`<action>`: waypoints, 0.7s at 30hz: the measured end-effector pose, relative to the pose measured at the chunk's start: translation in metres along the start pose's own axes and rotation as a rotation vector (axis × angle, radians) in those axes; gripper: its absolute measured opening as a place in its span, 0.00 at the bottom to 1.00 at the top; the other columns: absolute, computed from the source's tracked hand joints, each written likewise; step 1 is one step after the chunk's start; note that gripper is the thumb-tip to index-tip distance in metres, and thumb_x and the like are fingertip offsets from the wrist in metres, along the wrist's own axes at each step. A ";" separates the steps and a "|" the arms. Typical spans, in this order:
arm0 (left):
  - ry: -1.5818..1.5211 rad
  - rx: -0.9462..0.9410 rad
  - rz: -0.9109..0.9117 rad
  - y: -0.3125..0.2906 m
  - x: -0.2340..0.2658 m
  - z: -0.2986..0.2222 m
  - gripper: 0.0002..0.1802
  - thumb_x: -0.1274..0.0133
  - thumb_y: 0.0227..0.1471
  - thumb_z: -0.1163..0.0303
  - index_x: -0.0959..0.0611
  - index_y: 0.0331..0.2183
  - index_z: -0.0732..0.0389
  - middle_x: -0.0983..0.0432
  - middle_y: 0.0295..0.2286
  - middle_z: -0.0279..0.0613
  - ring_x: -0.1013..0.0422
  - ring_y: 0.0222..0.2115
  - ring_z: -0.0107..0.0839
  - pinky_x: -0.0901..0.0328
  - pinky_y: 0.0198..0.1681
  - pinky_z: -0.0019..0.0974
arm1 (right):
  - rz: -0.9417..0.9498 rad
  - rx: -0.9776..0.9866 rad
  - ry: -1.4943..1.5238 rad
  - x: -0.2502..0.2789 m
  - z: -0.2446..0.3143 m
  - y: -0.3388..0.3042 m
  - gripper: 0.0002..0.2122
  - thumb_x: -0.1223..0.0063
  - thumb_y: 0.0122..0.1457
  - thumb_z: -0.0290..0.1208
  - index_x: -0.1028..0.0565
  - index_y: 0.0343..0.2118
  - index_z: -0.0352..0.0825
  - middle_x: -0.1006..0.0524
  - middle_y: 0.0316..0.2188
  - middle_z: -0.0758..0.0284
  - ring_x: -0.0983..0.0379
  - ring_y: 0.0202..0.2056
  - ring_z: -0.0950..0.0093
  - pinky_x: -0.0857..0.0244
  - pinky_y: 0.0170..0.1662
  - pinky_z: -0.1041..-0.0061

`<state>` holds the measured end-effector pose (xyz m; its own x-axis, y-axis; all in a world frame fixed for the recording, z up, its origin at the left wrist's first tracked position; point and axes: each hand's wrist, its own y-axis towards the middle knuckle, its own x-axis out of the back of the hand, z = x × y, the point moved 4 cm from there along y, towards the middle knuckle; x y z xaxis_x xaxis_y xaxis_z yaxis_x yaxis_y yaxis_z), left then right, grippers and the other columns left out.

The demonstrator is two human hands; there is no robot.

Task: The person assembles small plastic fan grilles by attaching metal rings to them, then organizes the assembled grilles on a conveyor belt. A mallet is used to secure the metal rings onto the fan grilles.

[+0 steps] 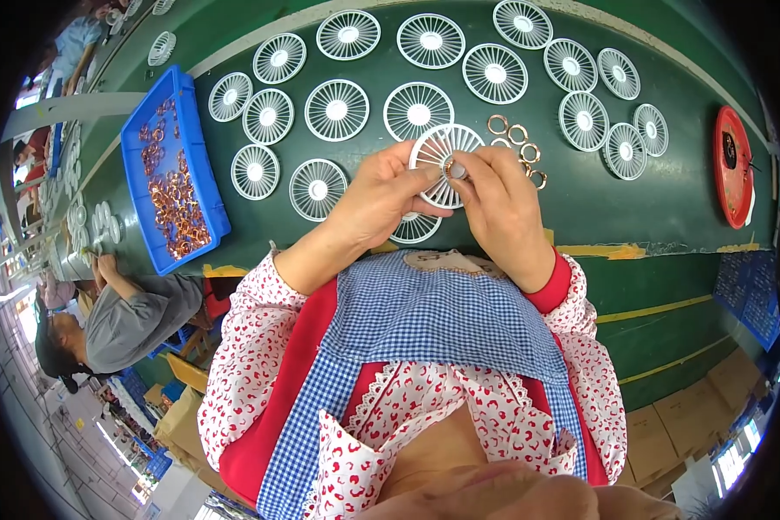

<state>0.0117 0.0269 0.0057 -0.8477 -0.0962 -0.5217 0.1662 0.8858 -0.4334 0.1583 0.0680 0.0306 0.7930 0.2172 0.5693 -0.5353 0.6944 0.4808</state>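
My left hand point(366, 198) grips a white spoked plastic wheel point(435, 147) by its rim, holding it tilted above the green table. The fingers of my right hand point(504, 198) are pinched together at the hub of this wheel. They hold a shiny copper-coloured ring point(448, 168) against the hub; my fingertips partly cover it, so I cannot tell how far it sits on. Beside my right hand lie several loose copper rings point(517, 134). Another white wheel point(414, 229) lies partly hidden under my hands.
Several white spoked wheels point(337, 110) lie spread over the green table point(529, 82). On the left stands a blue bin point(213, 201) with many copper rings. A red tray point(731, 195) with a dark item lies far right. A co-worker point(139, 316) sits at the left.
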 end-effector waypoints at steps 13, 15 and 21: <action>0.220 -0.213 -0.073 0.004 -0.014 0.005 0.14 0.52 0.59 0.74 0.27 0.48 0.66 0.24 0.41 0.38 0.27 0.41 0.24 0.26 0.42 0.33 | -0.122 0.064 -0.041 0.000 -0.009 -0.006 0.15 0.41 0.45 0.16 0.23 0.40 0.26 0.31 0.28 0.63 0.29 0.26 0.69 0.33 0.25 0.74; 0.214 -0.193 -0.047 0.013 -0.016 0.006 0.12 0.51 0.58 0.76 0.25 0.45 0.66 0.23 0.37 0.36 0.27 0.37 0.22 0.28 0.38 0.29 | -0.146 0.071 -0.121 0.005 -0.005 -0.009 0.15 0.40 0.45 0.16 0.23 0.39 0.26 0.30 0.27 0.64 0.29 0.25 0.70 0.34 0.24 0.75; 0.783 -0.402 0.122 0.047 -0.054 -0.003 0.10 0.46 0.55 0.71 0.23 0.40 0.63 0.21 0.30 0.42 0.24 0.28 0.32 0.30 0.31 0.31 | -0.305 -0.070 -0.165 0.043 -0.016 -0.038 0.15 0.35 0.44 0.21 0.23 0.37 0.30 0.28 0.28 0.64 0.29 0.24 0.70 0.35 0.24 0.73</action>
<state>0.0636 0.0746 0.0156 -0.9614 0.2175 0.1688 0.2137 0.9761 -0.0402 0.2176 0.0620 0.0260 0.8525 -0.1177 0.5092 -0.2549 0.7570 0.6017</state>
